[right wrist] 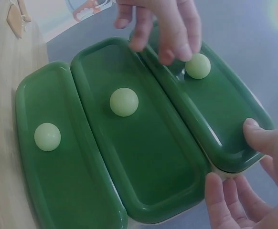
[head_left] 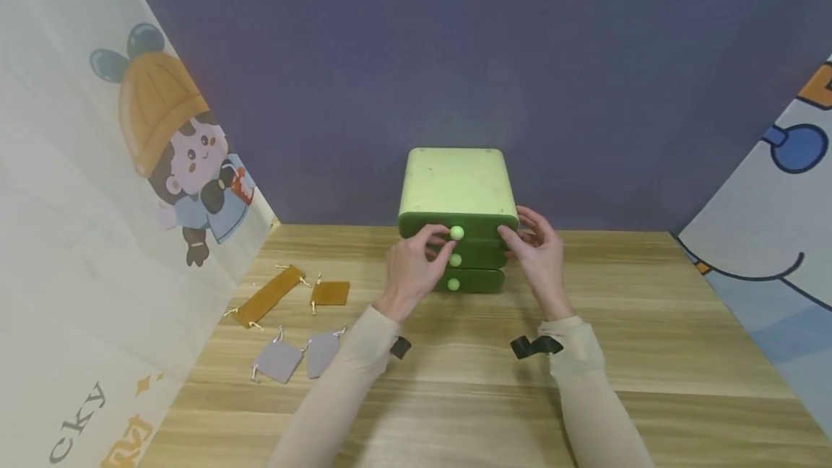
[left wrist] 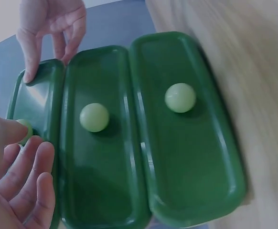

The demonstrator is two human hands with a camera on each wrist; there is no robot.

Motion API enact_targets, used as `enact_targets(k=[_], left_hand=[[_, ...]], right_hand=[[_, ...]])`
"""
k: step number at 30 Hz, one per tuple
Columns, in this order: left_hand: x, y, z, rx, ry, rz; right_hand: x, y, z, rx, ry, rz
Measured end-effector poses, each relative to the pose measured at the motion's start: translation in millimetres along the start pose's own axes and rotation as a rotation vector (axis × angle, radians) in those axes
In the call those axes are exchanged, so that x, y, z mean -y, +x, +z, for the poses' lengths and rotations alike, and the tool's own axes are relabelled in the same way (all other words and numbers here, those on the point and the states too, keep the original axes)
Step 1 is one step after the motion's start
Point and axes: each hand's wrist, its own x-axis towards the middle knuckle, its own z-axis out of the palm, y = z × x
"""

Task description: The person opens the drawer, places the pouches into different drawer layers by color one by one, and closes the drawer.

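A small green cabinet (head_left: 460,179) stands against the back wall, with a pale top and three dark green drawer fronts. Each front carries a round pale green knob. At the left side of the top knob (right wrist: 197,66), the thumb and a finger of my left hand (head_left: 414,269) pinch it; the other fingers are loosely bent in the left wrist view. My right hand (head_left: 538,255) grips the right end of the top drawer front (right wrist: 215,105). Its thumb presses the front face while the fingers bend round the side edge. The drawer interiors are hidden.
Left on the wooden table (head_left: 455,410) lie a long brown drawstring pouch (head_left: 269,297), a small brown pouch (head_left: 331,293) and two grey pouches, including one (head_left: 278,360) farther left. Printed panels (head_left: 78,186) flank the table, and a dark blue wall (head_left: 455,56) closes the back.
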Motion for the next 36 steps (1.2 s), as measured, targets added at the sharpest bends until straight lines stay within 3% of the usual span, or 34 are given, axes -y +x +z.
enact_targets(k=[13, 25, 36], left_hand=[[14.1, -17.1, 11.5, 0.058, 0.065, -0.004], [21.0, -20.5, 20.1, 0.126, 0.113, -0.019], [21.3, -21.4, 24.6, 0.147, 0.08, -0.034]], right_hand=[[-3.1, 0.4, -1.1, 0.005, 0.016, -0.015], [-2.5, -1.1, -0.1, 0.015, 0.021, -0.03], [-2.1, -0.8, 0.7, -0.009, 0.029, -0.025]])
